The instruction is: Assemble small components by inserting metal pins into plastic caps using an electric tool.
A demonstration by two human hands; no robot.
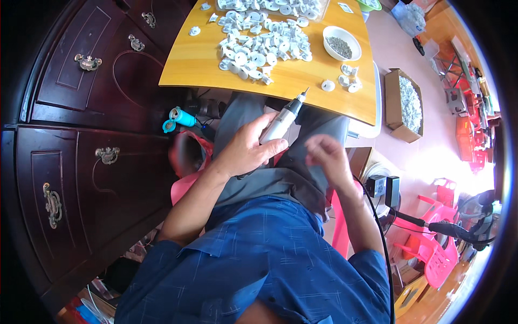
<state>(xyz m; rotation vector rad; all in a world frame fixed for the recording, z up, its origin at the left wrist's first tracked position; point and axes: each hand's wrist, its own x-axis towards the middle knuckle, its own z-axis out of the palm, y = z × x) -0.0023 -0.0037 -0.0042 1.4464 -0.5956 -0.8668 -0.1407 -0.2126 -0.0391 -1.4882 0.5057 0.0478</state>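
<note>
My left hand (249, 141) is closed round an electric screwdriver (281, 123) with a pale body and a dark nose. Its bit points up and to the right, near the front edge of the wooden table (189, 65). To the right of it, over my lap, hovers my right hand (327, 156), fingers curled and blurred; whether it holds anything cannot be made out. A large pile of small white plastic disc-shaped parts (259, 48) covers the table's middle. A white bowl (353, 39) of tiny metal pieces, apparently screws (340, 47), stands right of the pile. Several white parts (349, 81) lie near the right front.
A clear tray (324, 11) of white parts sits at the table's far side. Dark wooden drawers (81, 97) flank my left. On the floor at right are a cardboard box (396, 102) of white pieces and pink plastic chairs (440, 259). A black cable (384, 237) runs past my right arm.
</note>
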